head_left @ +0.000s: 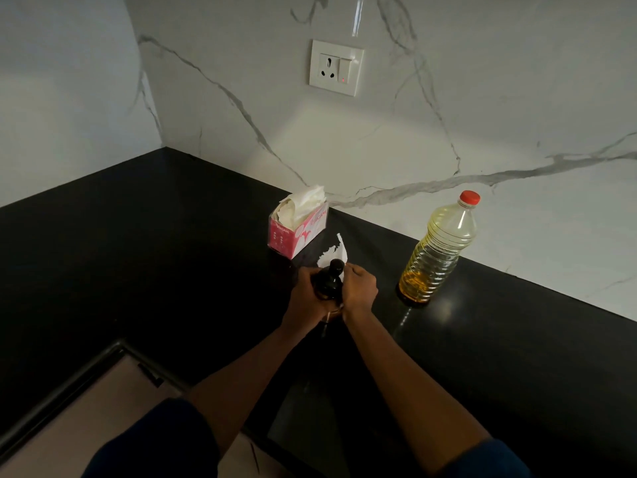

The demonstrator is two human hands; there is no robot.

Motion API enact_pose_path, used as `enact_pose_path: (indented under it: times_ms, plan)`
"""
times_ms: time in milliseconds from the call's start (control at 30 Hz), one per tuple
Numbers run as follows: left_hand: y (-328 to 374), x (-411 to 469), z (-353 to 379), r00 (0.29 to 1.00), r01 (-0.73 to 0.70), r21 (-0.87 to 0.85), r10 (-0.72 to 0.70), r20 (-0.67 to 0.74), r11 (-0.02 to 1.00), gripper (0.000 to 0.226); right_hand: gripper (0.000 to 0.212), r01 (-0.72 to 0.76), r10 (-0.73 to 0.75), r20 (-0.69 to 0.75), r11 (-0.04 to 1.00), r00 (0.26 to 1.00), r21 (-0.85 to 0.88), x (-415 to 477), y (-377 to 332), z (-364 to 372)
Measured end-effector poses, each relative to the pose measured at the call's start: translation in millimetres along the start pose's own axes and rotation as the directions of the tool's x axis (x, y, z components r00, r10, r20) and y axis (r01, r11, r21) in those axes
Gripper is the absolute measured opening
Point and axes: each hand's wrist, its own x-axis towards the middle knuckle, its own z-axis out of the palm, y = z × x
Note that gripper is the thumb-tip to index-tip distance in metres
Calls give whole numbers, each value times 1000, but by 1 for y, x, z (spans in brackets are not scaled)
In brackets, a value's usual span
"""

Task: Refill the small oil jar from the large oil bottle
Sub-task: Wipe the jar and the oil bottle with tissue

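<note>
From the head view, over the person's shoulders, both forearms reached out across the black counter [172,236] and met at the small oil jar [330,282]. The jar stood on the counter between the pink tissue box [297,232] and the large oil bottle [436,251]. The left hand [305,300] was wrapped around the jar's left side. The right hand [359,290] was curled against its right side, up near the dark knobbed top. A scrap of white tissue [336,251] stuck up just behind the right fingertips. I couldn't tell whether they pinched it or only touched it.

The bottle stood upright and apart, to the right near the marble wall. Its red cap [469,197] was on, and amber oil sat in its lower part. As I judged it, no pouring had begun. The jar's top looked still in place, so opening both vessels and the pour itself all remained.
</note>
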Motion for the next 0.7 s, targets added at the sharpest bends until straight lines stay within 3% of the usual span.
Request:
enact_pose_path:
  times_ms: [67,200,267,367,433,533,600,700]
  plan:
    - [3,3,0,998,-60,57,62,-24,997,66,26,18,-17,-24,999,1000,35,-8,5,1]
    - [-6,9,5,977,-183,330,207,-41,926,87,33,65,-59,-82,995,995,73,-30,22,0]
    - [-7,8,5,982,-160,395,186,-27,905,94,34,72,-69,-88,997,994,38,-32,26,0]
    - [-3,8,7,991,-93,392,122,-51,915,92,32,51,-48,-86,998,995,27,-26,18,-2]
    - [2,7,7,986,-110,395,150,-73,912,78,29,33,-32,-68,999,997,8,-18,10,-4]
    - [10,3,7,990,-96,191,113,-83,977,54,26,6,-5,-26,1000,1000,23,-7,3,-5]
    - [11,3,7,997,-29,81,35,-69,996,59,25,-15,15,-7,999,1000,39,-8,3,-4]
    - [10,3,8,997,45,56,-41,-70,997,69,30,-6,6,0,1000,1000,23,-16,8,-4]
